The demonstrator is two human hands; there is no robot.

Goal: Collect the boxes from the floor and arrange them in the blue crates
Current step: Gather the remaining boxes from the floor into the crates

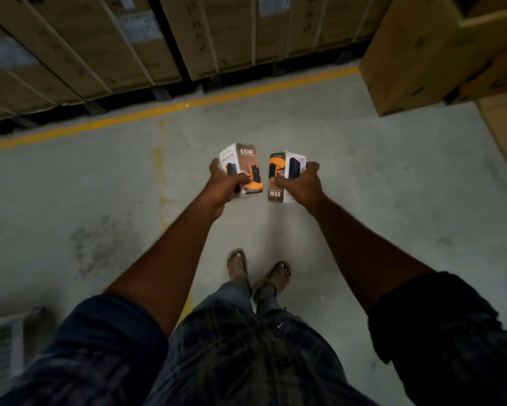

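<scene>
I hold two small product boxes out in front of me above the concrete floor. My left hand [224,186] grips one brown, white and orange box [243,162] marked 65W, upright. My right hand [300,183] grips a matching box [280,177] turned upside down, its 65W label inverted. The two boxes are side by side with a narrow gap between them. No blue crate is in view.
A row of large strapped cardboard cartons [123,45] on pallets runs along the far side behind a yellow floor line [170,108]. More big cartons [439,51] stand at the right. My sandalled feet [258,271] stand on grey concrete. A pale object [3,344] sits at the lower left.
</scene>
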